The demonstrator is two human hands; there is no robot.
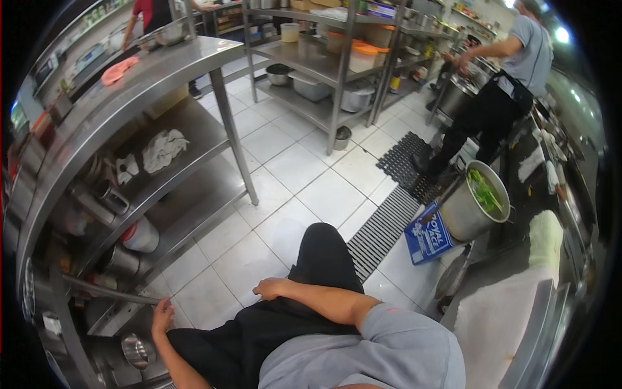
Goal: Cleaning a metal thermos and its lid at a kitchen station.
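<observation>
My left hand [163, 315] is at the lower left, its fingertips at the end of a steel shelf edge [114, 295]; whether they grip it is not clear. Over my black-clothed lap, my right hand [270, 289] is loosely curled, with nothing visible in it. Below and left of my left hand, a small steel bowl [136, 351] sits on a low shelf. A steel worktable [194, 51] with shelves beneath stands on the left, bearing a pink cloth [119, 71]. On its middle shelf lies a crumpled white cloth [164, 150] beside steel containers [114, 195].
A large pot with leafy greens [486, 194] stands at right by a blue box [428, 236]. A floor drain grate [384, 226] crosses the tiles near a black rubber mat [408, 158]. Another person [520, 63] works at upper right. Steel shelving [335, 63] stands ahead.
</observation>
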